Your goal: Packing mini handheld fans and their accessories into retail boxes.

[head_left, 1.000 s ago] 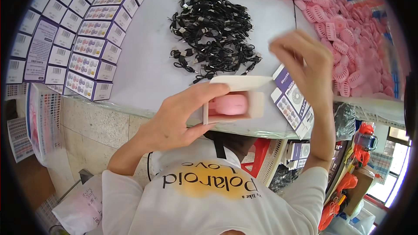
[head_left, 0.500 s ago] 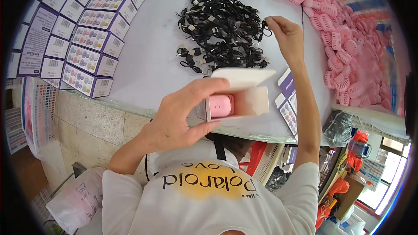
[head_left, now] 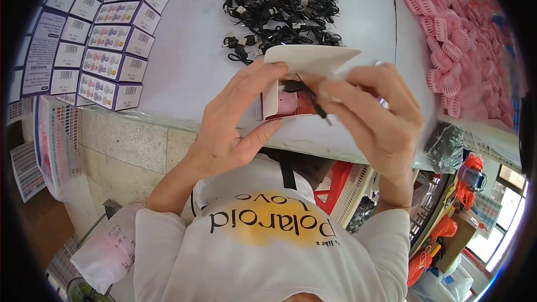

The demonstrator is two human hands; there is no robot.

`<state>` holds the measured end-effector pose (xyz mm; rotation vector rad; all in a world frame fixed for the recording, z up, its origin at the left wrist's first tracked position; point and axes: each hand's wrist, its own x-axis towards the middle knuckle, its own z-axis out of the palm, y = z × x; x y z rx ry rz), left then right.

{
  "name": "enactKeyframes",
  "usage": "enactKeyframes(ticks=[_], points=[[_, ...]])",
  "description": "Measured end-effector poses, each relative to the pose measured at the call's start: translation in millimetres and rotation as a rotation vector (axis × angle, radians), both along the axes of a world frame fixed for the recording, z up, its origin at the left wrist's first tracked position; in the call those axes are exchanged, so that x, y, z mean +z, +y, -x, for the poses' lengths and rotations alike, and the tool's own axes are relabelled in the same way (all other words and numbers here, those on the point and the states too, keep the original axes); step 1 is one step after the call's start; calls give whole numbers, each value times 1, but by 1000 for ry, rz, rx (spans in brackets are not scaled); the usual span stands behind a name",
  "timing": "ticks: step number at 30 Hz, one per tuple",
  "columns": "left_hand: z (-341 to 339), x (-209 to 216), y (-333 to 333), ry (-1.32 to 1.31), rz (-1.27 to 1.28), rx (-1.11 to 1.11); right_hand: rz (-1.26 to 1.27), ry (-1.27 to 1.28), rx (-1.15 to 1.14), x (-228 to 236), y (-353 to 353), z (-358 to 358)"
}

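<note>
Evidently the work in hand was filling a small white cardboard box (head_left: pixel 271 102): a smooth, rounded pink plastic item (head_left: pixel 288 105) lay inside it, and a short, bundled black cable with a metal plug (head_left: pixel 319 110) slanted across its mouth, not yet tucked in. The left hand (head_left: pixel 229 120) grasped the box near the table's front edge, thumb on the near side and fingers on the far side, with the broad white flap (head_left: pixel 310 54) standing raised above the opening. The right hand (head_left: pixel 383 117) had its fingers bent together at the cable, apparently pinching it. By my judgement, the next move called for turning the cable so that its plug cleared the wall and went down beside the pink item, with the left grip kept steady and the flap held out of the way.

Several things were hard to make out. Motion smeared the right fingertips, so the exact pinch point could not be read, and they covered the box's right end. How deep the pink item sat, and what lay beneath it, was hidden. A small purple-and-white patch (head_left: pixel 383 102) showed at the right fingers, too little to identify. Beyond, the heap of black cables (head_left: pixel 279 8) ran off the upper edge, as did the stacked purple-and-white boxes (head_left: pixel 109 39) at the left.
</note>
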<state>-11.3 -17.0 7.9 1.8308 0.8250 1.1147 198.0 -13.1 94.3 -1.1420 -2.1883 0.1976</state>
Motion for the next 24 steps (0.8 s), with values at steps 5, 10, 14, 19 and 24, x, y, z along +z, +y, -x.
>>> enactKeyframes(ticks=[5, 10, 14, 19, 24], points=[[-1, 4, 0, 19, 4, -14, 55, 74, -127, -9, -10, -6], [-8, -1, -2, -96, 13, 66, 99, -63, -145, -14, -19, 2], [-5, -3, 4, -135, -10, 37, 13, 78, -112, -24, -7, -4], [-18, -4, 1, -363, 59, 23, 501, 880, -127, -60, -12, 0], [-50, 12, -13, -693, 274, 164, 552, 1107, -53, -74, -25, 30]])
